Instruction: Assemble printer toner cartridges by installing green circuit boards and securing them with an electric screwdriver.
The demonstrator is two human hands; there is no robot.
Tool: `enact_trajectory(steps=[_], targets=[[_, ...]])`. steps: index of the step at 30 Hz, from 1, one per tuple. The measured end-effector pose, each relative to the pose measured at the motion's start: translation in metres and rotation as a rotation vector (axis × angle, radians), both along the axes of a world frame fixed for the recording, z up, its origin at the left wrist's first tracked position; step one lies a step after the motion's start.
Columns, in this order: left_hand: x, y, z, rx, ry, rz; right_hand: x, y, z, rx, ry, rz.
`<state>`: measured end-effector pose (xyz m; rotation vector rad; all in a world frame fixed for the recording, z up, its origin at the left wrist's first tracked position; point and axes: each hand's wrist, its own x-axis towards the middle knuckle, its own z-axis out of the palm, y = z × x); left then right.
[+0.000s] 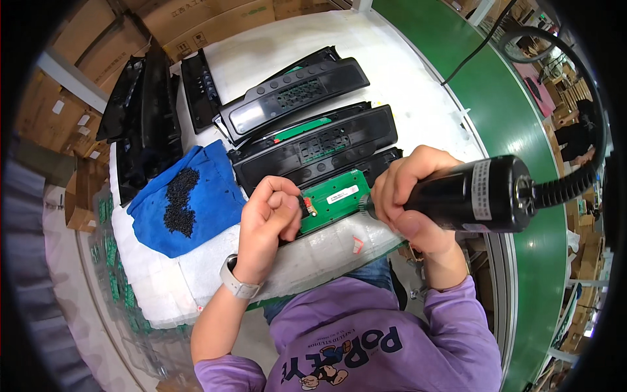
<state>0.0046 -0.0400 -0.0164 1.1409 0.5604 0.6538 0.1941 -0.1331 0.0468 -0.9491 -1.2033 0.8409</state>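
Note:
My right hand (418, 193) is wrapped round a black electric screwdriver (470, 196), which lies nearly level; its cable leaves from the right end. The screwdriver's tip is hidden by my fingers, close to the right end of a green circuit board (323, 210). This board bears a white label and lies near the table's front edge. My left hand (269, 212) is closed, thumb against curled fingers, at the board's left end beside a small red and black part. Whatever those fingers pinch, if anything, is too small to make out.
Several black plastic panels (261, 111) lie behind the board, and more black housings (147, 117) are stacked at the left. A blue cloth (219, 173) holds a heap of tiny black screws (179, 202). Along the right runs a green conveyor belt (532, 274). Cardboard boxes (202, 26) stand behind.

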Motion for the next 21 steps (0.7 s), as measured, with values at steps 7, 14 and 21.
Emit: enact_trajectory(steps=[7,14,21], targets=[[0.000,-0.001,0.000,-0.025,0.037,0.072,0.003,0.014,-0.001,0.253,0.407,0.182],[-0.004,-0.005,0.005,0.025,0.078,0.023,0.010,0.036,0.003,0.523,0.559,0.286],[-0.003,-0.005,0.010,0.036,0.093,0.021,0.005,0.040,-0.001,0.507,0.572,0.294]])
